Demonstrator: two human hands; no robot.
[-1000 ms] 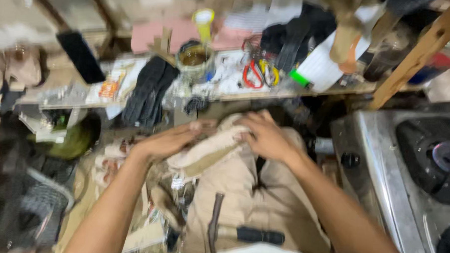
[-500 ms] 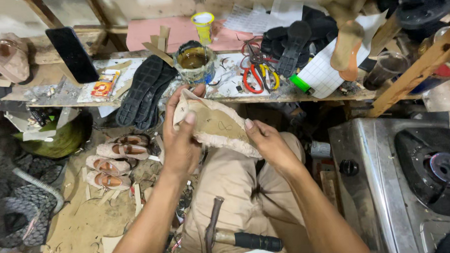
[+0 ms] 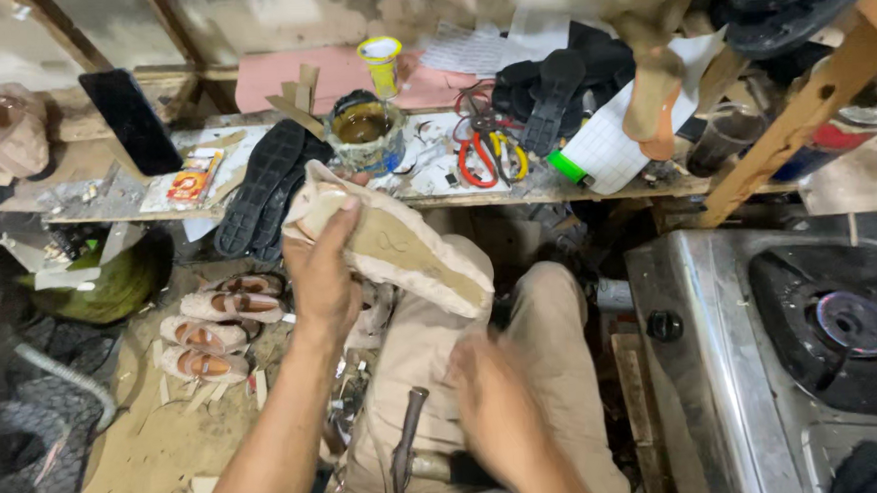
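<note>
Lying at far left on the dusty floor, two pairs of tan slippers (image 3: 213,322), well apart from the work; leaning on the low shelf (image 3: 553,189) above them, a dark phone (image 3: 128,119) beside black rubber soles (image 3: 261,185). Gripping the heel end of a pale, unfinished shoe upper (image 3: 395,248), the left hand (image 3: 321,270), thumb pressing across the rounded heel and fingers wrapping beneath, holding it raised above the lap just in front of the shelf edge. Running from upper left down to lower right, the long axis of the shoe, toe end pointing toward the right knee and the steel stove (image 3: 754,362) beyond. Hovering low over the lap, clear of the shoe and blurring with motion, the right hand (image 3: 492,400), fingers loosely spread and holding nothing, closer to the dark hammer (image 3: 407,452) resting across the thighs than to the toe. Standing behind the shoe, a tin of brown glue (image 3: 362,133), a yellow cup (image 3: 382,64) and red-handled scissors (image 3: 479,148). Differing from half a second ago: the right hand, then cupping the toe end, now having let go and dropped toward the lap, leaving the left hand alone carrying the shoe, tilting slightly lower at the toe.
</note>
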